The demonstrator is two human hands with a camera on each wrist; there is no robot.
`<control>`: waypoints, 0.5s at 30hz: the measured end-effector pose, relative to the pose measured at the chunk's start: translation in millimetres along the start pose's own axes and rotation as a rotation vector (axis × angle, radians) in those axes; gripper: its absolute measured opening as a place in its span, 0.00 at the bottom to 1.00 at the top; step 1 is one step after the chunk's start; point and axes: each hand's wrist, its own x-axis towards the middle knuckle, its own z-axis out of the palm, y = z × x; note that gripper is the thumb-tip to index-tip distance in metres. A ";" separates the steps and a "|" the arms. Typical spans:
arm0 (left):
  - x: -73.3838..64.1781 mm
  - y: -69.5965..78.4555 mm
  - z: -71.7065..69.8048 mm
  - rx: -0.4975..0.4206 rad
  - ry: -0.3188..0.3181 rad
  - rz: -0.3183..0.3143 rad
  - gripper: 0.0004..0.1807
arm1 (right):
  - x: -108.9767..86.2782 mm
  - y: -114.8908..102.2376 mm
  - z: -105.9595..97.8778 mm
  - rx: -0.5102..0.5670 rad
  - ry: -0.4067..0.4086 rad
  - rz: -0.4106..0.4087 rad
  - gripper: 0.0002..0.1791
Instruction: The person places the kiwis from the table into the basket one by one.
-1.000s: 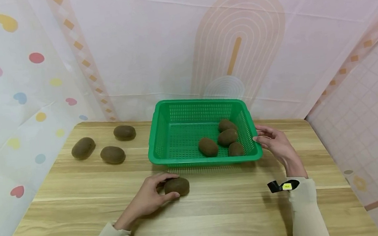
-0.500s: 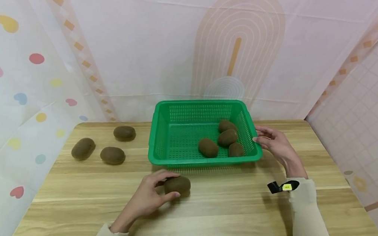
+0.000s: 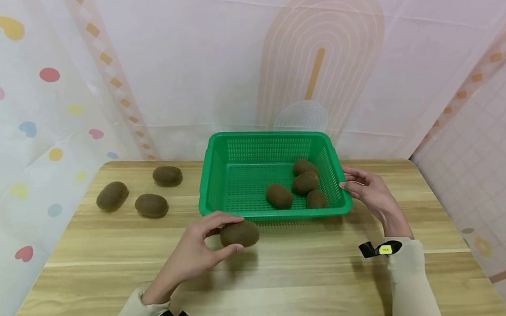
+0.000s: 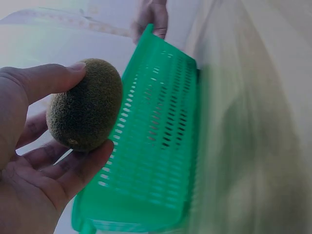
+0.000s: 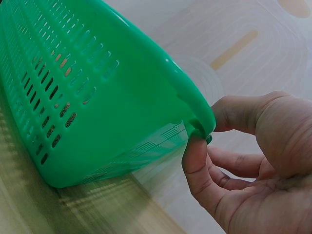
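Note:
A brown fuzzy kiwi is gripped between the thumb and fingers of my left hand, just in front of the green basket's near side. The left wrist view shows this kiwi lifted beside the perforated basket wall. My right hand pinches the right rim of the green plastic basket; in the right wrist view the thumb and fingers close over the rim. Inside the basket, several kiwis lie toward the right end.
On the left of the wooden table lie three more kiwis: one at the far left, one behind and one in front. A patterned cloth wall rises right behind the basket.
My left hand has raised the kiwi off the table and brought it a little closer to the basket's near rim. The right hand stays on the rim, and the basket has not moved.

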 end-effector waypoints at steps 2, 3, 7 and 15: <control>4.2 2.5 -3.1 0.000 0.010 0.016 0.24 | -0.3 -0.4 -0.5 0.011 0.000 -0.001 0.33; 6.4 3.6 -4.6 -0.001 0.013 0.024 0.24 | -0.5 -0.8 -0.5 0.019 0.001 -0.002 0.32; 14.3 6.7 -10.3 -0.002 0.032 0.047 0.24 | -1.5 -2.3 -0.8 0.030 -0.006 -0.012 0.33; 28.8 4.4 -21.7 0.003 0.062 0.025 0.24 | -2.2 -2.9 0.0 0.044 -0.012 -0.002 0.33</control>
